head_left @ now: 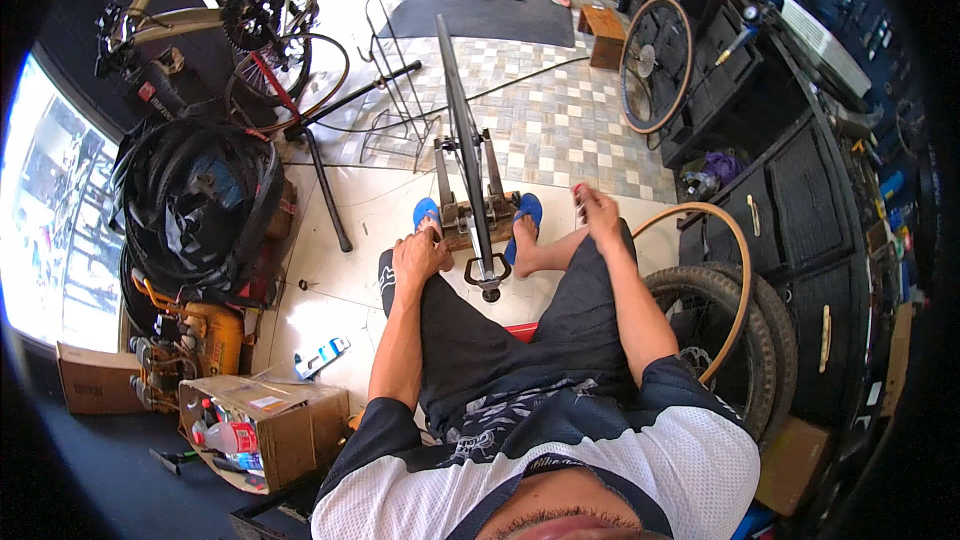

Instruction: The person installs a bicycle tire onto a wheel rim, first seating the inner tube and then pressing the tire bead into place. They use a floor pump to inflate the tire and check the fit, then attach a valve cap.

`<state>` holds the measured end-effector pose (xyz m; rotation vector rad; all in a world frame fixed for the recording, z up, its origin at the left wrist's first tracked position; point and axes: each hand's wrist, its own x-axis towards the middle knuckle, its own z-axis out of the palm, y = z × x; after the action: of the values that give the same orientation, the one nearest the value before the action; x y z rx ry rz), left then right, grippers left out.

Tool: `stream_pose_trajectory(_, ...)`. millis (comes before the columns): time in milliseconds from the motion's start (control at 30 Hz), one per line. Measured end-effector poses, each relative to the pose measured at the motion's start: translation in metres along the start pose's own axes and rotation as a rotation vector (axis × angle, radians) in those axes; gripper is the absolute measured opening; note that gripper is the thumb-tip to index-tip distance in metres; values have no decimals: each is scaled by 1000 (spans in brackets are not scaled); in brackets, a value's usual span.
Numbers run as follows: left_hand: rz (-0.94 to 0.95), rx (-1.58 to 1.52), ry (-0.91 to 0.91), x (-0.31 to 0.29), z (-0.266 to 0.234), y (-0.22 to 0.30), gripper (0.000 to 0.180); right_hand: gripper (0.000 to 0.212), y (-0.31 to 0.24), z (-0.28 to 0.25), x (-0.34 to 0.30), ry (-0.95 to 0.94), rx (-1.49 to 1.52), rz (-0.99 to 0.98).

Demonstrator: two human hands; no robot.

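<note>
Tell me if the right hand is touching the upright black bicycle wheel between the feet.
Apart. The head view shows pale floor tiles between the right hand and the upright black bicycle wheel.

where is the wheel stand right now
In the head view, the wheel stand is near the middle of the picture, between the two blue sandals, with a thin wheel upright in it.

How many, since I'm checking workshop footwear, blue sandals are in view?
2: the left blue sandal and the right blue sandal, worn on either side of the upright wheel; others may be hidden.
</note>
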<state>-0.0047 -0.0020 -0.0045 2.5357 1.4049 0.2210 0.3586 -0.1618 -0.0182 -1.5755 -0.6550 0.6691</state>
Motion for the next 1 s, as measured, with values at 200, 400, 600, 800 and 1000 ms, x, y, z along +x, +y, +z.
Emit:
stream_pose_trajectory(200,-54,-1,-79,9,-1,8,41,37,-112,-157,-5,315,72,-276)
stream_pose_trajectory(400,9,-605,333,25,17,-27,27,39,-240,-300,-96,668,-532,-564)
stream_pose_trajectory(600,-70,-1208,414,43,-45,53,57,35,-283,-392,-188,1190,-1108,-372)
stream_pose_trajectory(800,55,-823,504,34,-87,154,64,29,-288,-460,-205,1313,-1571,-131)
stream_pose_trajectory(1000,15,-607,703,71,-91,133,59,43,-261,-469,-161,1178,-1670,-206)
